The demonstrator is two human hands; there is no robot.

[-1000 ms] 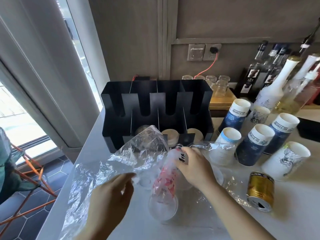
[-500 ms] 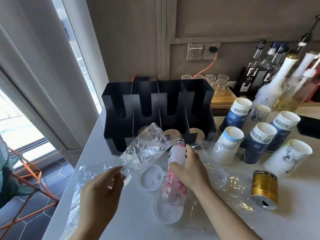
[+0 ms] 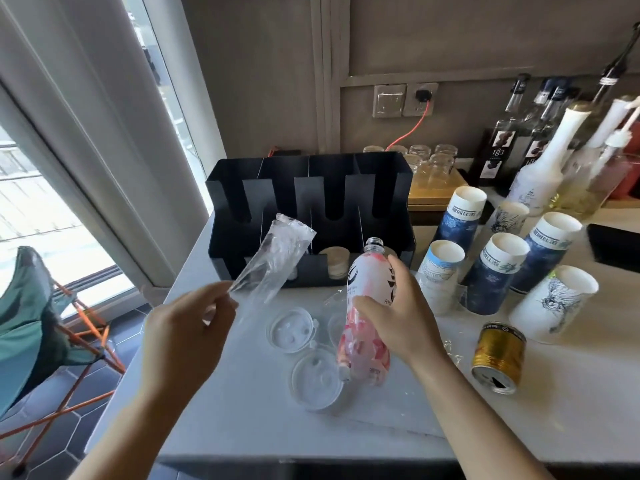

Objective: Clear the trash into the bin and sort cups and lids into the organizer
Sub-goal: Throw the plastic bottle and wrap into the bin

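My left hand [image 3: 188, 337] pinches a clear plastic wrapper [image 3: 273, 258], which sticks up above the counter. My right hand [image 3: 394, 317] grips an uncapped pink-and-white plastic bottle [image 3: 363, 327], tilted with its base near the counter. Two clear plastic lids [image 3: 290, 329] [image 3: 317, 379] lie flat below the bottle. A black slotted organizer [image 3: 311, 188] stands behind, with pale round pieces in its lower front slots. Several upside-down paper cups [image 3: 491, 271] stand to the right. A gold can [image 3: 498, 358] lies on its side near them.
Syrup and glass bottles [image 3: 540, 161] line the back right wall beside small glasses on a wooden tray [image 3: 433, 199]. The counter's left edge [image 3: 162, 313] drops to a tiled floor with a green folding chair [image 3: 31, 327]. A dark flat object [image 3: 616, 247] lies far right.
My left hand pulled the plastic wrapper up and off the counter, uncovering the two lids. My right hand lifted the bottle more upright.
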